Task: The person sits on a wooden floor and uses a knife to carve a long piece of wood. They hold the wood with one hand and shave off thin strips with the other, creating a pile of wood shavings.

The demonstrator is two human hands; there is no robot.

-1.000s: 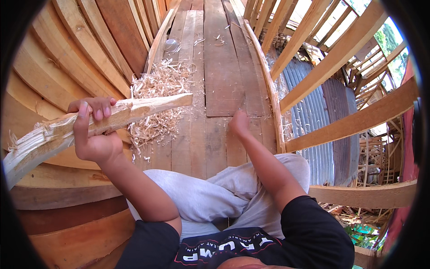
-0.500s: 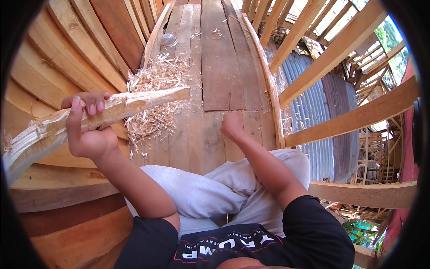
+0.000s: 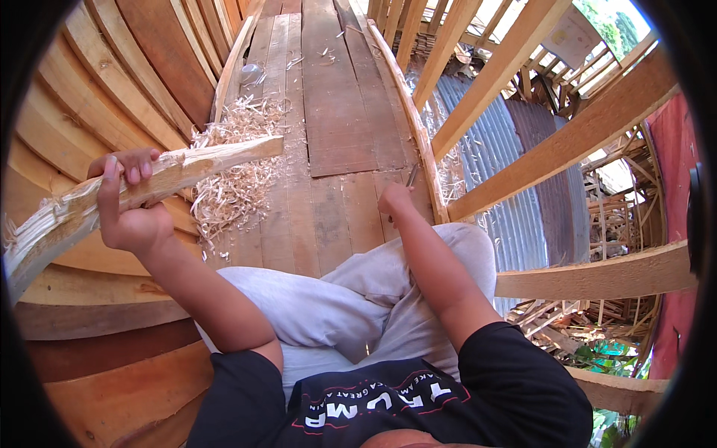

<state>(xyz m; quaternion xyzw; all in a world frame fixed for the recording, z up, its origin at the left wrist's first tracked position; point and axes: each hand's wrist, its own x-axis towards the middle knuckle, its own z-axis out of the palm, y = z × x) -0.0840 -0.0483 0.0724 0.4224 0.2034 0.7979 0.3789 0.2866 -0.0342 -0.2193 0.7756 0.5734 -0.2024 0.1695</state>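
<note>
My left hand grips a long, pale, rough-hewn piece of wood, with the thumb and fingers wrapped round it. The wood slants from the left edge of the view up toward the middle, and its squared end hangs over a heap of curly wood shavings. To the right, above the floorboards, my right hand is closed round a slim tool with a metal blade. The blade's tip points away from me; most of the tool is hidden by my fingers, so its exact kind cannot be made out.
I sit cross-legged on a plank floor. Curved wooden planks form a wall at my left. Along the right runs a wooden edge rail with upright ribs, beyond which lie corrugated metal sheets. A clear container stands far ahead.
My right hand has turned and moved slightly right, bringing the bladed tool into sight. The view has shifted, sliding the scene a little left. My left hand keeps its hold on the wood.
</note>
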